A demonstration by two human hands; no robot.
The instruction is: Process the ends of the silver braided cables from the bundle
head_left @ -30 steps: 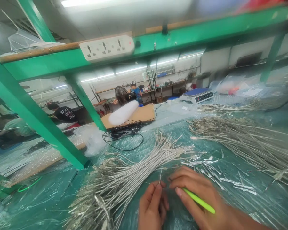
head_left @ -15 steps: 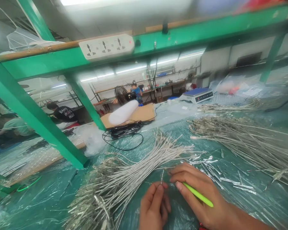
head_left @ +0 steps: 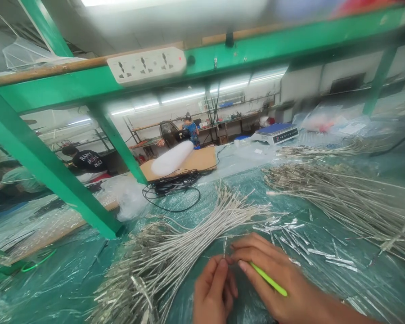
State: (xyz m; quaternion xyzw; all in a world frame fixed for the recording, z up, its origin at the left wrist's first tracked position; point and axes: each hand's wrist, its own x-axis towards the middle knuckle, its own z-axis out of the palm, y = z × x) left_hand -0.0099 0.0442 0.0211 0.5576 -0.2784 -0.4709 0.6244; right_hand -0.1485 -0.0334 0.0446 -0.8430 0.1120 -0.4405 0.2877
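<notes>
Here both hands, left hand (head_left: 212,292) & right hand (head_left: 273,279), pinch one thin wire (head_left: 225,246).

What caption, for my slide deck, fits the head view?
Left hand and right hand, gripping a green tool, pinch a small metal piece beside silver cable bundles.

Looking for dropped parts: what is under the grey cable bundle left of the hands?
Crinkled greenish plastic sheeting shows all around the grey cable bundle and runs beneath its edges. Whatever lies directly beneath its strands is covered.
</notes>
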